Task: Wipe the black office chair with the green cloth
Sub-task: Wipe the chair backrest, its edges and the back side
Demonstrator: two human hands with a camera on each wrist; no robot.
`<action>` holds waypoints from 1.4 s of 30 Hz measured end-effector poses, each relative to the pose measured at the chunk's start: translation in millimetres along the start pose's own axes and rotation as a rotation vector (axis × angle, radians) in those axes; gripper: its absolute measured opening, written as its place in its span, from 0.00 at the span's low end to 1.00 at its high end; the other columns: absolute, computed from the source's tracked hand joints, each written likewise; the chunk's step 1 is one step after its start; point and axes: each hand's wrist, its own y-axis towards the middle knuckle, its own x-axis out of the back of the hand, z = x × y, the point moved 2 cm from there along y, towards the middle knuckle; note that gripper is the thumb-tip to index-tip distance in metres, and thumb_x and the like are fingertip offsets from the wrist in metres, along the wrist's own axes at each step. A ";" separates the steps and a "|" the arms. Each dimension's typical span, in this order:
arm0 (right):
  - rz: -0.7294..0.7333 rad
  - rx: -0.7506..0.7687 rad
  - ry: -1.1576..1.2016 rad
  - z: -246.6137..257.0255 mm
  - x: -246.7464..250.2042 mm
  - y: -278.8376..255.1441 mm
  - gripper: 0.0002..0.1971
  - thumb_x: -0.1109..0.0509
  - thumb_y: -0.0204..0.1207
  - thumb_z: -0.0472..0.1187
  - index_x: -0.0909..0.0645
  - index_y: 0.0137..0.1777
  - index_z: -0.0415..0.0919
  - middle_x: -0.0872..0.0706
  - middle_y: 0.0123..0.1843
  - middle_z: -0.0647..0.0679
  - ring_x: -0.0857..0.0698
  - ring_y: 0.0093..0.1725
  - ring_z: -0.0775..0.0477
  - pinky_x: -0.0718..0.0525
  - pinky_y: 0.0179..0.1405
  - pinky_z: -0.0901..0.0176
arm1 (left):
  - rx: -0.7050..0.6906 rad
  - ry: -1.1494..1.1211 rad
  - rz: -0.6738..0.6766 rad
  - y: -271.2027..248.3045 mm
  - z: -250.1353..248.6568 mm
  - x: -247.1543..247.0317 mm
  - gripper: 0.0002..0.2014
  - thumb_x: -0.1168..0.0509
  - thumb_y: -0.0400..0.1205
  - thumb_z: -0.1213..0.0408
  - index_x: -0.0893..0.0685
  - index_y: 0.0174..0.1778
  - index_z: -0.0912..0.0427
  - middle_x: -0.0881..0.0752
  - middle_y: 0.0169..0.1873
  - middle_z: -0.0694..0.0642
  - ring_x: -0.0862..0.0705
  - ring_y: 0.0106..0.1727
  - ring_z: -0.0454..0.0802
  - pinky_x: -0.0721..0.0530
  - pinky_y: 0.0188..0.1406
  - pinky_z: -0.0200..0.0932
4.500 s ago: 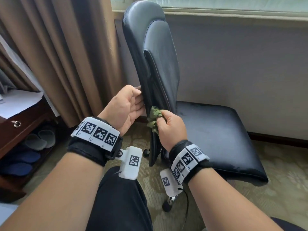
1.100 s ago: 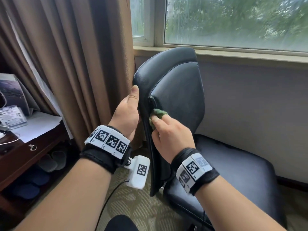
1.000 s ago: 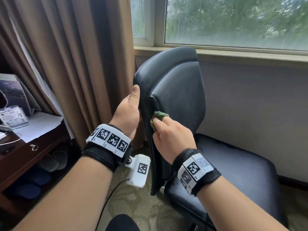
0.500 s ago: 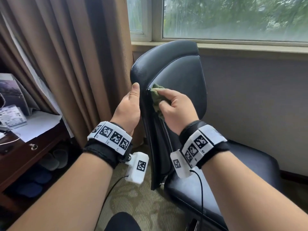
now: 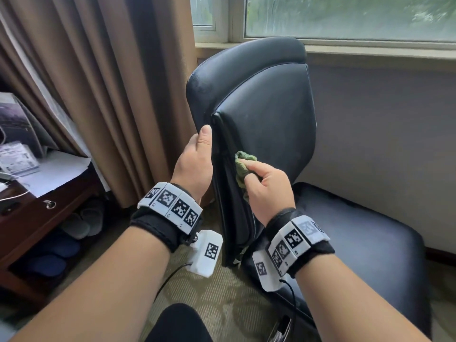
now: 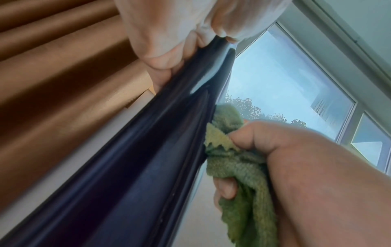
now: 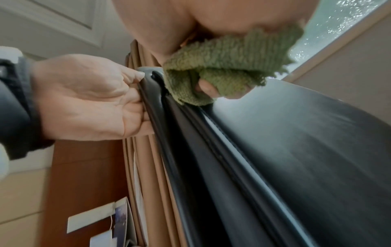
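Observation:
The black office chair (image 5: 266, 114) stands side-on under the window, its backrest edge toward me. My left hand (image 5: 195, 161) grips the backrest's left rim, thumb along the front and fingers behind; the right wrist view shows that left hand (image 7: 88, 97) curled on the chair's rim (image 7: 190, 133). My right hand (image 5: 266, 183) holds the bunched green cloth (image 5: 243, 166) and presses it into the seam between cushion and shell. In the left wrist view the green cloth (image 6: 239, 165) sits against the chair edge (image 6: 148, 158), gripped by the right hand (image 6: 275, 150). The green cloth (image 7: 228, 80) fills the right wrist view's top.
Brown curtains (image 5: 111, 82) hang left of the chair. A dark wooden desk (image 5: 32, 213) with papers stands at far left, slippers (image 5: 81, 220) under it. The window sill (image 5: 370, 50) and grey wall (image 5: 385, 134) lie behind. My knee (image 5: 177, 324) is low in front.
My right hand slid the cloth up the backrest seam, then back down to mid-height. The left hand kept its hold on the rim.

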 end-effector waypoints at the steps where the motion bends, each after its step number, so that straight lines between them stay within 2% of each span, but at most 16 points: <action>1: 0.006 -0.004 -0.018 -3.9 1.3 -4.8 0.24 0.39 0.71 0.42 0.09 0.62 0.54 0.09 0.61 0.62 0.13 0.65 0.60 0.18 0.73 0.52 | 0.012 0.009 -0.005 -1.8 1.3 -0.9 0.49 0.51 0.71 0.12 0.16 0.72 0.46 0.13 0.69 0.43 0.19 0.76 0.45 0.30 0.85 0.55; 4: 0.033 0.005 -0.078 -5.2 7.6 -10.4 0.24 0.39 0.72 0.42 0.09 0.64 0.53 0.09 0.63 0.61 0.15 0.67 0.61 0.20 0.75 0.56 | 0.042 0.048 -0.009 -8.0 1.3 -4.2 0.49 0.53 0.73 0.15 0.17 0.75 0.48 0.14 0.72 0.46 0.21 0.78 0.47 0.30 0.85 0.54; 8: 0.022 0.114 -0.094 17.9 14.3 6.7 0.25 0.39 0.73 0.41 0.13 0.67 0.57 0.08 0.62 0.52 0.13 0.66 0.53 0.20 0.72 0.58 | 0.072 0.090 -0.019 -12.9 1.2 -9.9 0.45 0.53 0.77 0.20 0.18 0.77 0.48 0.15 0.73 0.48 0.21 0.78 0.48 0.31 0.85 0.53; 11: -0.005 0.161 -0.066 32.1 10.9 23.4 0.25 0.36 0.75 0.38 0.13 0.69 0.58 0.08 0.59 0.52 0.13 0.61 0.54 0.19 0.68 0.63 | 0.066 0.118 -0.035 -11.4 1.4 -9.9 0.39 0.53 0.84 0.25 0.18 0.76 0.49 0.15 0.73 0.50 0.21 0.77 0.50 0.30 0.84 0.51; 13: 0.021 0.177 -0.118 29.9 3.7 22.0 0.24 0.35 0.76 0.36 0.12 0.68 0.56 0.10 0.53 0.56 0.14 0.55 0.57 0.19 0.64 0.67 | 0.066 0.117 -0.039 -9.3 2.5 -8.9 0.37 0.52 0.87 0.28 0.19 0.78 0.51 0.16 0.74 0.50 0.22 0.79 0.51 0.31 0.84 0.48; 16: 0.026 0.208 -0.180 10.7 -4.9 6.5 0.23 0.34 0.78 0.36 0.13 0.69 0.56 0.18 0.43 0.60 0.18 0.46 0.60 0.22 0.53 0.74 | 0.109 0.109 -0.045 -8.6 6.4 -7.0 0.42 0.53 0.81 0.22 0.18 0.77 0.48 0.15 0.73 0.47 0.20 0.77 0.49 0.30 0.84 0.51; 18: 0.000 0.195 -0.205 -8.2 -5.7 -4.0 0.23 0.34 0.78 0.35 0.13 0.70 0.55 0.19 0.42 0.58 0.19 0.44 0.58 0.24 0.49 0.75 | 0.140 0.093 -0.041 -10.0 11.3 -9.1 0.46 0.53 0.76 0.19 0.19 0.79 0.47 0.16 0.75 0.45 0.21 0.78 0.47 0.31 0.85 0.50; 22: 0.015 0.108 -0.233 -51.4 -5.9 -27.1 0.24 0.34 0.79 0.33 0.14 0.71 0.56 0.19 0.43 0.57 0.18 0.44 0.57 0.24 0.48 0.74 | 0.165 0.131 -0.026 -11.2 32.6 -16.4 0.35 0.51 0.89 0.32 0.25 0.85 0.51 0.23 0.82 0.49 0.28 0.84 0.48 0.38 0.80 0.38; 24: 0.040 0.074 -0.255 -71.2 -7.5 -39.7 0.25 0.34 0.79 0.32 0.14 0.72 0.56 0.20 0.42 0.57 0.19 0.44 0.57 0.25 0.47 0.74 | 0.212 0.217 0.006 -17.9 48.6 -21.5 0.37 0.53 0.88 0.30 0.25 0.84 0.52 0.22 0.82 0.51 0.28 0.84 0.51 0.38 0.84 0.43; 26: 0.054 0.045 -0.261 -84.0 -8.7 -46.7 0.25 0.34 0.80 0.33 0.16 0.73 0.56 0.21 0.42 0.57 0.20 0.44 0.58 0.25 0.48 0.74 | 0.264 0.279 0.041 -26.7 65.3 -26.3 0.44 0.55 0.83 0.24 0.26 0.84 0.51 0.22 0.81 0.52 0.27 0.83 0.54 0.34 0.87 0.56; 27: 0.057 0.036 -0.261 -87.6 -8.9 -47.7 0.26 0.34 0.80 0.33 0.16 0.73 0.57 0.21 0.42 0.57 0.20 0.44 0.57 0.24 0.48 0.73 | 0.286 0.287 0.045 -30.3 71.6 -27.8 0.44 0.55 0.82 0.23 0.27 0.85 0.50 0.22 0.82 0.52 0.27 0.84 0.54 0.34 0.87 0.58; 31: 0.068 0.035 -0.273 -95.9 -7.3 -47.1 0.25 0.34 0.80 0.34 0.15 0.72 0.58 0.20 0.42 0.54 0.18 0.44 0.54 0.18 0.49 0.62 | 0.316 0.308 0.024 -30.4 82.4 -29.5 0.40 0.55 0.86 0.26 0.27 0.85 0.48 0.22 0.81 0.50 0.27 0.83 0.54 0.34 0.87 0.58; 34: 0.091 -0.028 -0.221 -104.6 -5.3 -45.6 0.23 0.36 0.82 0.38 0.16 0.70 0.64 0.18 0.45 0.54 0.15 0.47 0.51 0.13 0.53 0.50 | 0.303 0.309 0.001 -28.6 77.7 -33.2 0.37 0.55 0.88 0.29 0.24 0.83 0.50 0.20 0.78 0.47 0.26 0.81 0.52 0.34 0.84 0.50; 36: 0.057 -0.103 -0.100 -106.5 -3.2 -41.2 0.22 0.36 0.81 0.39 0.15 0.64 0.69 0.17 0.51 0.52 0.13 0.53 0.51 0.12 0.58 0.44 | 0.313 0.280 -0.009 -29.2 77.5 -38.1 0.36 0.54 0.89 0.31 0.22 0.80 0.52 0.20 0.66 0.43 0.25 0.72 0.46 0.35 0.74 0.43; 39: -0.105 -0.106 0.023 -94.4 6.9 -29.4 0.19 0.35 0.78 0.36 0.10 0.56 0.61 0.20 0.63 0.48 0.18 0.66 0.54 0.15 0.70 0.47 | 0.327 0.286 -0.006 -31.5 80.1 -43.5 0.35 0.55 0.90 0.33 0.20 0.77 0.55 0.24 0.57 0.42 0.29 0.61 0.43 0.38 0.65 0.40; 42: -0.186 0.022 -0.027 -66.7 19.4 -8.2 0.20 0.35 0.80 0.31 0.10 0.61 0.54 0.20 0.67 0.49 0.22 0.70 0.56 0.19 0.73 0.54 | 0.332 0.320 0.007 -31.1 87.5 -43.7 0.34 0.56 0.91 0.34 0.18 0.72 0.56 0.21 0.56 0.43 0.26 0.60 0.45 0.36 0.63 0.39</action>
